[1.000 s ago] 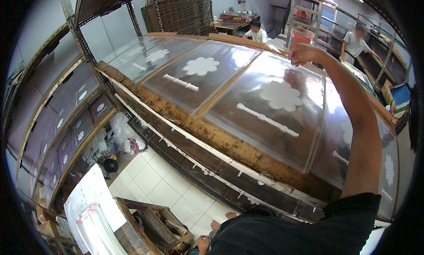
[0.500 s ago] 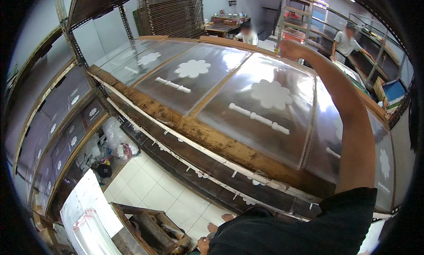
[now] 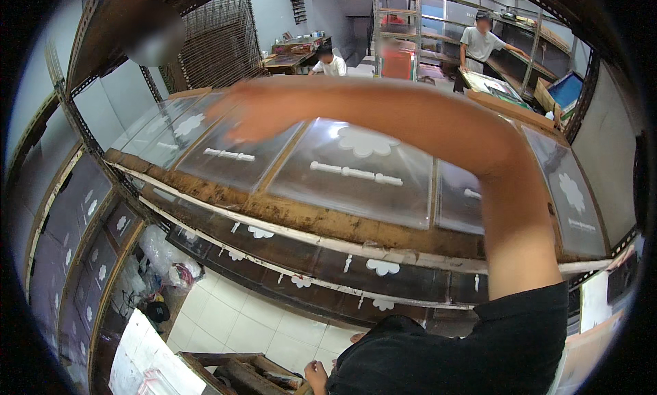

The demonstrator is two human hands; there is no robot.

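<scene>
My right arm stretches leftward across the top shelf of a rack. My right hand (image 3: 259,111) hovers over or touches a clear glossy panel (image 3: 263,164) at the left; its fingers are motion-smeared but look apart, and nothing shows in them. White scalloped flower shapes and narrow white bars mark the panels, among them a flower shape (image 3: 188,125) beside my fingers and a white bar (image 3: 229,154) under my hand. My forearm partly covers the middle panel (image 3: 328,210). Low down beside my body hangs my left hand (image 3: 316,376), cut by the lower edge, its fingers unclear.
Lower rack shelves carry more marked panels (image 3: 321,258). At left stands another metal rack (image 3: 120,173). Below are plastic bags (image 3: 163,250), a wooden frame stand (image 3: 236,369) and white floor tiles (image 3: 236,306). Beyond, one person (image 3: 332,65) sits and another (image 3: 481,43) stands.
My right hand has swept from the far right edge of the shelf leftward, over the left panels. The view has turned to the right.
</scene>
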